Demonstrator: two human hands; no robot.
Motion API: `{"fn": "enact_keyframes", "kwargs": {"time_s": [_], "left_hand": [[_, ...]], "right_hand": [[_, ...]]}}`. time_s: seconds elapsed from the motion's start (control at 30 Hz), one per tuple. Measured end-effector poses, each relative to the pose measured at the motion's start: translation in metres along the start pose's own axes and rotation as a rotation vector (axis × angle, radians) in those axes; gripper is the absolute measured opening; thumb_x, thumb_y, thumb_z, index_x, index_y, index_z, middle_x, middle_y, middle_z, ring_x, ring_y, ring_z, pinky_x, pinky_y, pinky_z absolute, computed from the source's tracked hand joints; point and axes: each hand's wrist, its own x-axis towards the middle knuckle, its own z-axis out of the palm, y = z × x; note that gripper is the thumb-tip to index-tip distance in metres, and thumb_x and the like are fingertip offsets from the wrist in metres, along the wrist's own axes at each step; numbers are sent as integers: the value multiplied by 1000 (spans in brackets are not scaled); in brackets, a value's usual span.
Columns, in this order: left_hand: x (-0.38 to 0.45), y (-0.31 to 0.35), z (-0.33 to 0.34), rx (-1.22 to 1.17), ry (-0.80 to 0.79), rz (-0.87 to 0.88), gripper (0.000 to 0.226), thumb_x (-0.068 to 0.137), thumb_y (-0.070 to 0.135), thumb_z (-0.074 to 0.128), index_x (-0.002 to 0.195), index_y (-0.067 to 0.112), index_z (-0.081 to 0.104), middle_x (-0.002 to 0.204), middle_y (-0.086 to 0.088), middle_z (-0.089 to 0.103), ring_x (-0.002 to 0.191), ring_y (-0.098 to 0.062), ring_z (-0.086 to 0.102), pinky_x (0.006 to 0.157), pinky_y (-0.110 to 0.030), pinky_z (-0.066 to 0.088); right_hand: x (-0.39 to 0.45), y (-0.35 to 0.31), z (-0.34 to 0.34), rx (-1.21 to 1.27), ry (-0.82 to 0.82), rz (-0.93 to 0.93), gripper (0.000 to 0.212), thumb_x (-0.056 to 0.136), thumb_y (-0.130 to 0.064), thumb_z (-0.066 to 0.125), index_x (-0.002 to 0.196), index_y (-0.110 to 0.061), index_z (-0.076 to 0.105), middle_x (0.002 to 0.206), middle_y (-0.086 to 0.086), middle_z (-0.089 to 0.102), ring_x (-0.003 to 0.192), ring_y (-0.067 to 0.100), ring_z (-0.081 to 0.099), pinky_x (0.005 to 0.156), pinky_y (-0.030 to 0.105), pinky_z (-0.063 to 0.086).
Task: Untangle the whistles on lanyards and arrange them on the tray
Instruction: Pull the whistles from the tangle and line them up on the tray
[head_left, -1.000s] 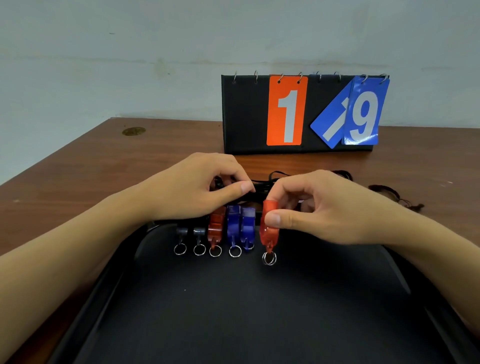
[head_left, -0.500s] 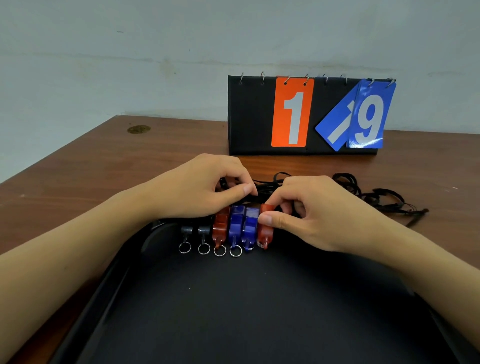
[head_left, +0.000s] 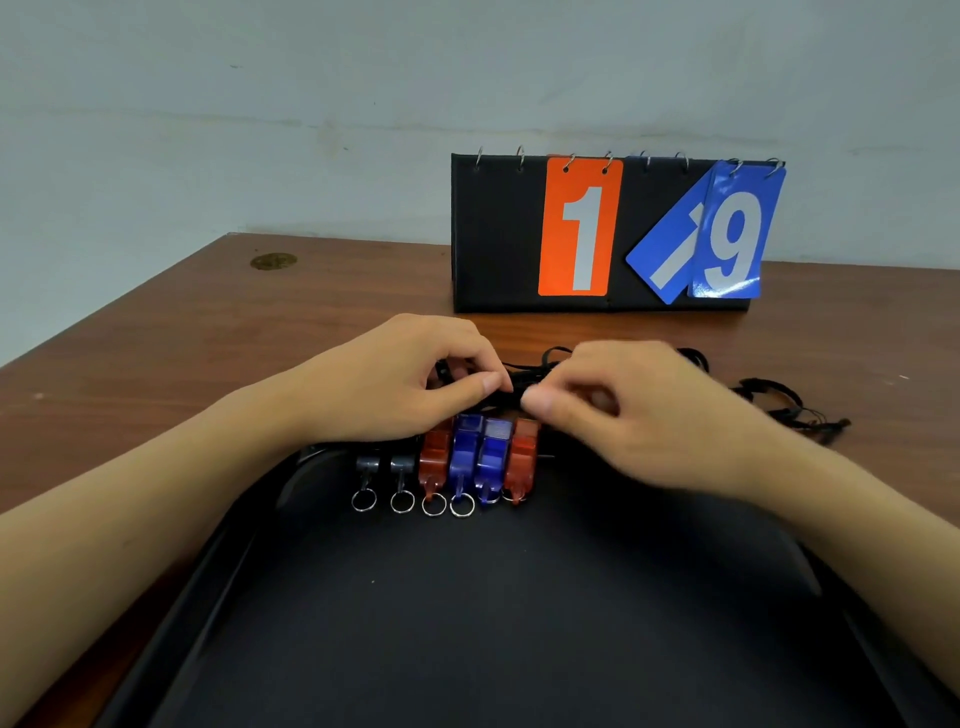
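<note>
Whistles rowed on tray | just below both hands | right hand blurred, seemingly pinching lanyards

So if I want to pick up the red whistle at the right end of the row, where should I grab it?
Probably by the ring end of the red whistle. It points toward you over bare tray, so come from the near side. A blue whistle presses its left side, and the right hand hovers over its far end.

Facing you at the back of the table stands a black flip scoreboard; its orange card shows a white 1; its upright blue card shows a white 9; a tilted blue card behind it shows only part of a white digit, unreadable.
</note>
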Motion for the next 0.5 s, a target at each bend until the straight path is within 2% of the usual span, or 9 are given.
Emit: {"fn": "enact_keyframes", "kwargs": {"time_s": [0.07, 0.17, 0.27, 0.37, 0.43, 0.5], "left_hand": [[-1, 1, -1, -23, 9, -9, 17, 103, 28, 60, 107, 33, 75, 100, 21, 69, 94, 4, 64, 76, -11, 48], [3, 5, -5, -105, 48, -28, 16, 103, 25, 60, 104, 33, 74, 97, 24, 70, 91, 5, 64, 74, -9, 47], [23, 13, -10, -105, 66, -1, 15, 102, 25, 61, 106, 34, 73, 98, 23, 71, 94, 1, 65, 78, -14, 51], [54, 24, -8, -46, -30, 47, 13, 101, 28, 63, 108, 30, 73, 101, 20, 71, 99, 1, 65, 83, -12, 52], [70, 28, 0, 20, -123, 49, 12, 100, 31, 65, 108, 29, 73, 100, 19, 70, 94, 6, 64, 78, -6, 48], [83, 29, 9, 101, -212, 16, 12, 99, 38, 66, 108, 32, 71, 97, 17, 69, 85, 7, 63, 71, -6, 45]], "right_hand": [[-2, 11, -18, 84, 137, 45, 40, 96, -55, 43, 98, -31, 76, 79, -10, 71, 70, 0, 63, 64, 15, 48], [-5, 38, -46, 71, 292, 111, 21, 101, -35, 54, 93, -30, 73, 76, -11, 72, 72, -2, 66, 62, 7, 46], [-5, 60, -44, 44, 175, 158, 15, 99, -27, 62, 88, -32, 71, 75, -14, 75, 72, -4, 69, 69, 12, 52], [-1, 69, -29, -11, -3, 115, 8, 95, -28, 68, 96, -33, 74, 86, -18, 75, 82, -2, 69, 75, 16, 54], [1, 73, -25, -33, -61, 107, 11, 95, -33, 68, 104, -33, 74, 97, -18, 73, 88, -2, 67, 80, 18, 54], [1, 79, -24, -53, -74, 117, 14, 98, -36, 62, 107, -33, 73, 99, -18, 72, 90, 1, 65, 83, 23, 53]]}}
